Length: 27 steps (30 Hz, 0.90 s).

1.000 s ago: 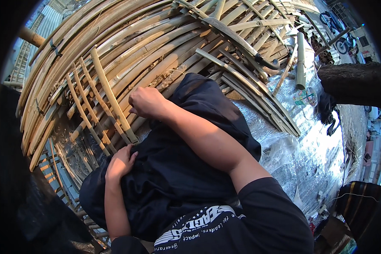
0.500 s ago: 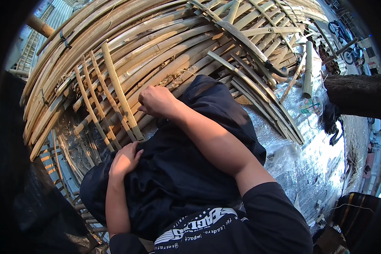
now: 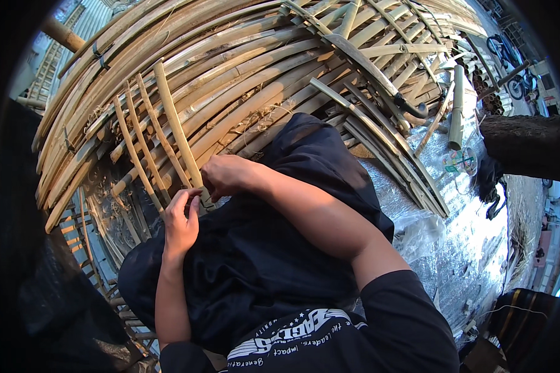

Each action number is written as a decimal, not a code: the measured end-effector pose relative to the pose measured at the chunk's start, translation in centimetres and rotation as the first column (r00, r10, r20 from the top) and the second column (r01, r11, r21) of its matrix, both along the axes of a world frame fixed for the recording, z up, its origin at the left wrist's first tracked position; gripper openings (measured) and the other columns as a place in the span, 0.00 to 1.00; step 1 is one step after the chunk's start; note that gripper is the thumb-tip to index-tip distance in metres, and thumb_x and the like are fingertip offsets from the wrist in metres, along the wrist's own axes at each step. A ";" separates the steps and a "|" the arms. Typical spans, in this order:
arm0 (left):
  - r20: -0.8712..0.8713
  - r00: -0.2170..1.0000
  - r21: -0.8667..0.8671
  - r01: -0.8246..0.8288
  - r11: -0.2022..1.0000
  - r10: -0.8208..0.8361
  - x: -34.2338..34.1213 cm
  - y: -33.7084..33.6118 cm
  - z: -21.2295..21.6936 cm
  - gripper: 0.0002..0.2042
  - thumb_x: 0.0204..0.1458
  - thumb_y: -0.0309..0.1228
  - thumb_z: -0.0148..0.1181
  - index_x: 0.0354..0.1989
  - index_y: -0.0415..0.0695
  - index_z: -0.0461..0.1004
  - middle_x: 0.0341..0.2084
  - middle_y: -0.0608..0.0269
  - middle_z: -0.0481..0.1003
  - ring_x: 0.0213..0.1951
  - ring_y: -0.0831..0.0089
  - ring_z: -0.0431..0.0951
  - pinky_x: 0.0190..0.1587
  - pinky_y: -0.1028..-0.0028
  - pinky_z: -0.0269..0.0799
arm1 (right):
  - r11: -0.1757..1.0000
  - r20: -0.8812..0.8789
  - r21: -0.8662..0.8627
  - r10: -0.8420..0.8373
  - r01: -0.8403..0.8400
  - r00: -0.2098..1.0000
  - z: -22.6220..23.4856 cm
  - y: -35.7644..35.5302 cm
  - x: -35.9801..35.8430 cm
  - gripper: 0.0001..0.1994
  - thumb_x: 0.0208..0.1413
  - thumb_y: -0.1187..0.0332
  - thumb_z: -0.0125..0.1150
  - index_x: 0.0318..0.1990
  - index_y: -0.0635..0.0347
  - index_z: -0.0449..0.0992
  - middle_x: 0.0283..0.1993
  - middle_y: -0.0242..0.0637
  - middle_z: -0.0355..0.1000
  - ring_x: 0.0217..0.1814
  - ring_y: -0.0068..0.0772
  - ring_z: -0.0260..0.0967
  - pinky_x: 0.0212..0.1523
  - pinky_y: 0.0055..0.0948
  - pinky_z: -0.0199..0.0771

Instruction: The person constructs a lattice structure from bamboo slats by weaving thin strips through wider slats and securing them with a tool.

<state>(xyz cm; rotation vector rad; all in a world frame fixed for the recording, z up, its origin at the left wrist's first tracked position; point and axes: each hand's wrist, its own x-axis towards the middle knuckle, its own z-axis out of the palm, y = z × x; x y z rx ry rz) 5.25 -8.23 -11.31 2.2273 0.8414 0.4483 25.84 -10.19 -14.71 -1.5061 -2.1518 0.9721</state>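
My right hand (image 3: 228, 175) is closed in a fist beside the lower end of a wide bamboo strip (image 3: 176, 127). Whatever sits in its fingers is hidden. My left hand (image 3: 182, 225) is raised close to it, with thumb and bent fingertips drawn together at the foot of the same strip. I cannot make out what they pinch, if anything. Left of the wide strip, several thinner bamboo strips (image 3: 132, 149) lean side by side, their lower ends near my left hand. My knees, in dark cloth (image 3: 249, 248), lie beneath both forearms.
A large stack of split bamboo (image 3: 230, 81) fills the far side. On its right rests a long tool with a dark hooked handle (image 3: 410, 109). More bamboo slats (image 3: 395, 158) lie on a silvery sheet (image 3: 460, 248). A bamboo tube (image 3: 456, 109) and a thick log (image 3: 522, 146) are farther right.
My right hand has come down and left to the wide strip's lower end. The left hand has lifted off my leg towards it, fingers bending. The view has shifted slightly.
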 end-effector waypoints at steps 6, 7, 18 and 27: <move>0.062 0.994 -0.028 0.090 0.996 -0.089 0.1 -0.3 -0.7 0.07 0.54 0.20 0.59 0.41 0.34 0.75 0.35 0.49 0.78 0.38 0.51 0.79 0.43 0.64 0.73 | 1.000 0.037 0.001 -0.008 0.008 0.999 -0.3 -0.1 0.1 0.12 0.40 0.62 0.75 0.32 0.57 0.85 0.29 0.42 0.79 0.35 0.46 0.78 0.36 0.41 0.77; 0.051 0.993 0.002 0.110 0.994 -0.110 0.1 -0.2 -0.5 0.08 0.53 0.19 0.60 0.42 0.34 0.75 0.35 0.49 0.78 0.38 0.51 0.79 0.43 0.64 0.73 | 1.000 0.024 -0.004 0.004 -0.004 1.000 -0.2 0.0 0.1 0.13 0.40 0.62 0.75 0.33 0.57 0.85 0.30 0.42 0.79 0.35 0.45 0.78 0.36 0.41 0.77; -0.036 0.991 -0.004 0.127 0.992 -0.127 -0.7 0.1 -0.3 0.07 0.49 0.20 0.63 0.37 0.37 0.78 0.35 0.50 0.78 0.39 0.49 0.79 0.42 0.60 0.74 | 0.991 -0.127 -0.073 0.100 -0.110 0.987 1.1 -0.1 -0.1 0.13 0.38 0.65 0.76 0.33 0.60 0.84 0.31 0.45 0.78 0.35 0.47 0.76 0.38 0.38 0.76; -0.006 0.996 0.044 0.089 0.995 -0.089 -1.1 0.2 -0.7 0.06 0.48 0.17 0.61 0.35 0.35 0.76 0.33 0.50 0.78 0.38 0.51 0.79 0.41 0.62 0.74 | 0.995 -0.110 -0.087 0.036 -0.046 0.993 2.4 -0.4 -0.2 0.10 0.45 0.65 0.71 0.34 0.59 0.84 0.33 0.45 0.79 0.38 0.45 0.78 0.42 0.37 0.77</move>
